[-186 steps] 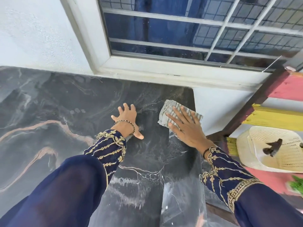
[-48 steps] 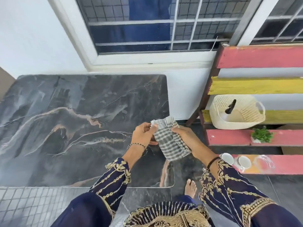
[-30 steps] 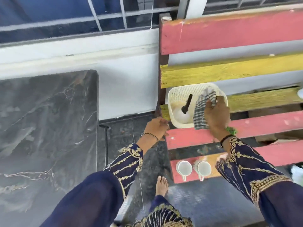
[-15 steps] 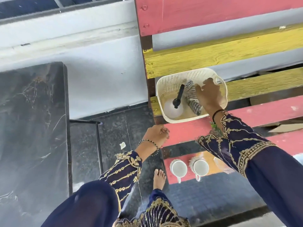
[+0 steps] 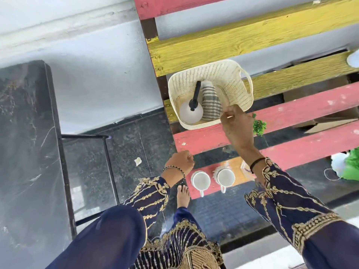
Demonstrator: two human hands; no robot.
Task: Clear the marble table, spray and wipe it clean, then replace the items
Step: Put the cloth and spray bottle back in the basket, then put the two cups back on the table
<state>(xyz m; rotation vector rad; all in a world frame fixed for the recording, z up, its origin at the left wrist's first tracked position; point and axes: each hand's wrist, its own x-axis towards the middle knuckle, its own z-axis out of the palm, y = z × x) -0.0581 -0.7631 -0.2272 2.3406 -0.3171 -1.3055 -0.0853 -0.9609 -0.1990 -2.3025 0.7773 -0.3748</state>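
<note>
The striped grey cloth [image 5: 211, 102] lies folded inside the cream basket [image 5: 232, 78], beside a white spray bottle [image 5: 190, 112] with a black nozzle. The basket stands on the painted slatted bench. My right hand [image 5: 236, 123] hovers over the basket's front rim with loosely curled fingers and holds nothing. My left hand [image 5: 181, 160] hangs in a loose fist over the bench's lower red slat, also holding nothing. The dark marble table [image 5: 25, 144] is at the left. Two white cups [image 5: 201, 180] sit on the lowest slat, and a small green plant [image 5: 259, 126] is just right of my right hand.
The red and yellow slatted bench [image 5: 291, 113] fills the right side. A black metal table frame [image 5: 108, 164] stands between table and bench. A scrap of paper [image 5: 138, 161] lies on the dark floor. My bare foot [image 5: 182, 194] is below the cups. A green bag [image 5: 351, 166] sits at far right.
I turned from the table to the bench. My right hand carried the cloth into the basket, let go of it and drew back toward the front rim. My left hand stayed low.
</note>
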